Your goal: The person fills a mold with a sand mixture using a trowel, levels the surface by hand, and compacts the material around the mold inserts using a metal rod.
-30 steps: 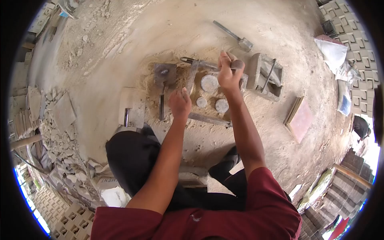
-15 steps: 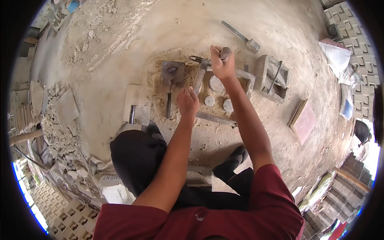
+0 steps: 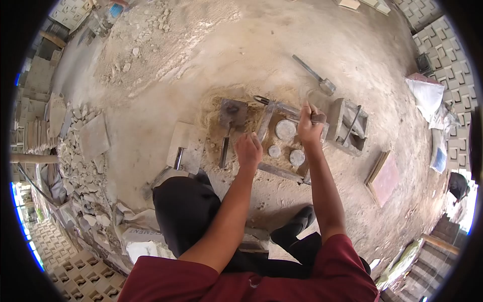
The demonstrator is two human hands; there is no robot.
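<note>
One of two hands (image 3: 309,128) moved rightward, three discs (image 3: 286,129)

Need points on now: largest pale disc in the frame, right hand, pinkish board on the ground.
Largest pale disc (image 3: 286,130): head view, middle of its top face.
Right hand (image 3: 310,126): head view, back of the hand.
Pinkish board (image 3: 385,179): head view, middle of its upper face.

Bright ctr, dk fisheye edges
</note>
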